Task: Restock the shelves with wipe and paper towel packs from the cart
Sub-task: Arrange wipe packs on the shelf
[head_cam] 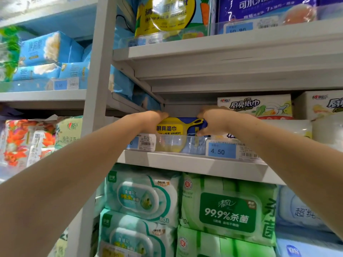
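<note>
head view. two bare forearms, nearest the lens, reach up from the lower corners and meet at the middle shelf point(194, 164).

left hand point(157, 115): clamped on the left top edge of a yellow and blue wipe pack point(178, 127), fingers curled over it toward the back.

right hand point(213, 119): clamped on the right end of the same wipe pack, thumb under its lower corner, fingers over the top.

wipe pack: flat, lying on the middle shelf, at its left end, behind a clear plastic front rail point(176, 143); printed face toward the camera.

price tag point(221, 150): blue, reading 4.50, on the rail just right of the pack; a barcode label point(147, 141) on the rail just left.

kitchen paper towel packs point(256, 106): white, right of the right hand, on the same shelf.

shelf below: pale green wipe packs point(141, 197) stacked at left, bright green wipe packs point(228, 210) beside them at right.

upper shelf point(222, 45): yellow pack point(167, 13) and purple pack point(265, 8).

left bay: blue tissue packs point(50, 47) above, floral tissue packs point(27, 141) below.
</note>
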